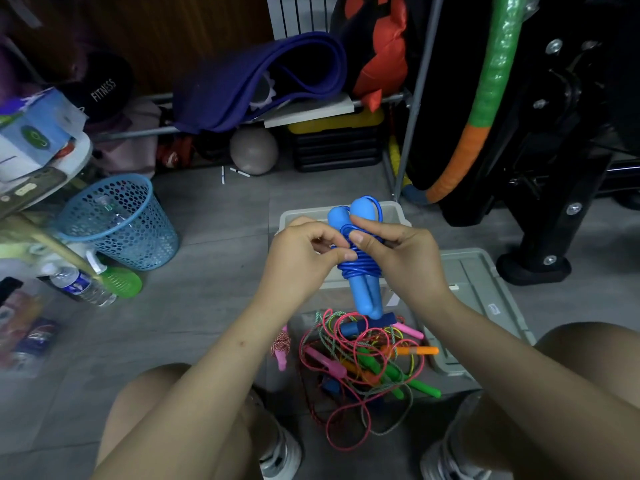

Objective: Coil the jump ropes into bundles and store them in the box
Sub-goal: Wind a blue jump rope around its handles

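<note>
Head view — both hands' fingers (360, 241) curl round the blue jump rope (360, 268), raised over the box (398, 211).

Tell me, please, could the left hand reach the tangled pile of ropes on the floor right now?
Probably not yet: both hands, left hand and right hand, are holding the blue jump rope. The tangled pile itself lies uncovered just below.

Two hands were in view, the left hand (304, 249) and the right hand (398, 252), and between them was one blue jump rope (360, 268) with two blue handles side by side. One grey box (394, 211) sat behind it, with one grey lid (485, 289) beside. One tangled pile of jump ropes (363, 362) lay on the floor; their number could not be told. There was one blue mesh basket (121, 223), one water bottle (81, 285), one grey ball (254, 150) and one rolled purple mat (256, 81).
</note>
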